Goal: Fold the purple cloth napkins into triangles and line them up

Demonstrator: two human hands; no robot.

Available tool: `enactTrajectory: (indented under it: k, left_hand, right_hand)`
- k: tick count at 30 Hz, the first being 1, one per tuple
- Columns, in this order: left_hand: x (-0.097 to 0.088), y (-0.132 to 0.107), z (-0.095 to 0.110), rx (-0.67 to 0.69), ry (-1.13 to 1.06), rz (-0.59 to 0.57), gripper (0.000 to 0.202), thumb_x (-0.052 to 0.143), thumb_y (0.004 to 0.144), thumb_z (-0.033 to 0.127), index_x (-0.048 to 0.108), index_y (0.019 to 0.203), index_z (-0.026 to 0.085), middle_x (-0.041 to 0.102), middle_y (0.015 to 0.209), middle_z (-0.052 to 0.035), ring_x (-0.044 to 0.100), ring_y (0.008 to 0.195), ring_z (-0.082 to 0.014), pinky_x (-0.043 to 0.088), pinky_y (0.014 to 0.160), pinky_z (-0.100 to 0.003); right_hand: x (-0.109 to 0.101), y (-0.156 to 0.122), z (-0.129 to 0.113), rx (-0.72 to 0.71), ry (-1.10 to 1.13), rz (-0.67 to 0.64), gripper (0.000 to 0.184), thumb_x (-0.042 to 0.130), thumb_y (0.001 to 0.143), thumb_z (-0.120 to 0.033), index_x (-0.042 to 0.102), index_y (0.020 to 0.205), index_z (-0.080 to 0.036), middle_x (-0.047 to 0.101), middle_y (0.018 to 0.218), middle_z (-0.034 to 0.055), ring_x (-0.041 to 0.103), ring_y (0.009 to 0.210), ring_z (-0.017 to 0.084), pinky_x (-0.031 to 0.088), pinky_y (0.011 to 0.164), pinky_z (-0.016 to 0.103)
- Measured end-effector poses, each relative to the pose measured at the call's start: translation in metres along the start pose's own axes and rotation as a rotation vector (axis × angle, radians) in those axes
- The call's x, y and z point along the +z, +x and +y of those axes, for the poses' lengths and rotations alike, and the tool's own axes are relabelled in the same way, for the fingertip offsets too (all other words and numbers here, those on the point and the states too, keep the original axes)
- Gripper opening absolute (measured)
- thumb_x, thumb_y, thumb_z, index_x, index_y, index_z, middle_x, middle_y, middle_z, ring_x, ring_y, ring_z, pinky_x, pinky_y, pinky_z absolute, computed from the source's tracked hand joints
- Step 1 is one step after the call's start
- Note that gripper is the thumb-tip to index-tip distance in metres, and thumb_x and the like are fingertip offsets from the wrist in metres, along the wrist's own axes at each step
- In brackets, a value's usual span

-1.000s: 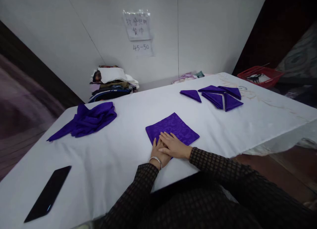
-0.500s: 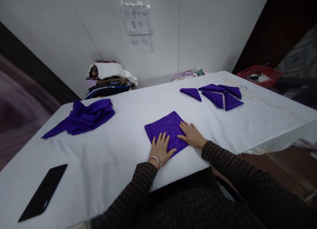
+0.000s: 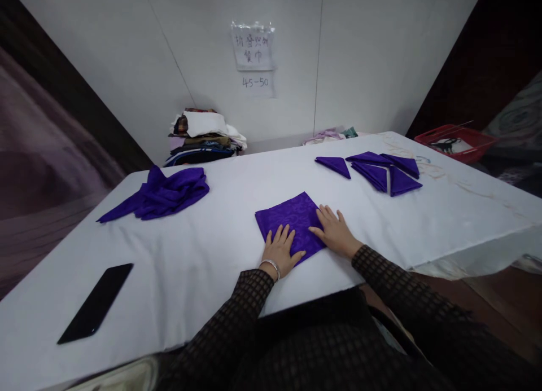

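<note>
While the left hand (image 3: pixel 280 253) lies flat on the near-left edge of a folded purple patterned-fabric square (image 3: pixel 290 213), the right hand (image 3: pixel 336 231) rests on its right corner. Fingers are spread on both, so nothing's clamped. That square's under them on a white cloth-covered table (image 3: pixel 224 233). Folded purple fabric triangles (image 3: pixel 373 176) sit beyond the right hand; left of the left hand, there's a crumpled purple cloth (image 3: pixel 175 193) farther back and a flat black slab (image 3: pixel 96 303) nearer.

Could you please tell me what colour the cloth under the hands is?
The cloth is purple with faint swirls, seen in the head view.
</note>
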State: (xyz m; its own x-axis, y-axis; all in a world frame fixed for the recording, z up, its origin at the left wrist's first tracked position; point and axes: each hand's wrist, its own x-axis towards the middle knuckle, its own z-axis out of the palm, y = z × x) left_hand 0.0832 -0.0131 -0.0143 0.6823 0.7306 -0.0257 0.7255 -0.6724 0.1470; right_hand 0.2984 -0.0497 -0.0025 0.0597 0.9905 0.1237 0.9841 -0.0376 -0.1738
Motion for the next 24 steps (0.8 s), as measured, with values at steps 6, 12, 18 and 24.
enactTrajectory:
  k: [6, 12, 18, 24]
  left_hand:
    - [0.000, 0.001, 0.000, -0.007, 0.010, -0.021, 0.075, 0.030, 0.086, 0.066, 0.031, 0.144, 0.019, 0.023, 0.154, -0.0082, 0.012, 0.143, -0.0264, 0.010, 0.115, -0.054]
    - [0.000, 0.001, 0.000, 0.005, 0.023, -0.015, 0.075, 0.030, 0.086, 0.066, 0.030, 0.145, 0.020, 0.023, 0.154, -0.0072, 0.014, 0.143, -0.0266, 0.011, 0.115, -0.055]
    - [0.003, 0.000, -0.001, 0.007, 0.023, 0.006, 0.076, 0.025, 0.086, 0.067, 0.028, 0.146, 0.020, 0.023, 0.154, -0.0071, 0.012, 0.143, -0.0260, 0.010, 0.115, -0.054]
    - [-0.004, 0.001, -0.003, -0.007, -0.038, -0.048, 0.076, 0.029, 0.085, 0.067, 0.029, 0.145, 0.021, 0.023, 0.154, -0.0070, 0.012, 0.143, -0.0258, 0.009, 0.114, -0.054]
  right_hand:
    - [0.008, 0.008, -0.052, -0.207, 0.071, -0.029, 0.069, 0.023, 0.094, -0.057, 0.032, 0.145, -0.011, 0.026, 0.152, 0.0132, 0.016, 0.141, 0.026, 0.010, 0.112, 0.049]
    - [0.026, 0.013, -0.044, -0.236, 0.047, -0.081, 0.064, 0.022, 0.095, -0.056, 0.035, 0.144, -0.016, 0.026, 0.152, 0.0122, 0.016, 0.141, 0.027, 0.012, 0.110, 0.052]
    - [0.023, 0.010, -0.006, -0.186, -0.015, -0.076, 0.068, 0.023, 0.092, -0.062, 0.033, 0.145, -0.021, 0.024, 0.153, 0.0119, 0.018, 0.140, 0.029, 0.015, 0.109, 0.054]
    - [0.021, 0.010, 0.012, -0.163, -0.048, -0.078, 0.069, 0.021, 0.092, -0.063, 0.032, 0.145, -0.021, 0.023, 0.153, 0.0119, 0.018, 0.140, 0.030, 0.017, 0.108, 0.055]
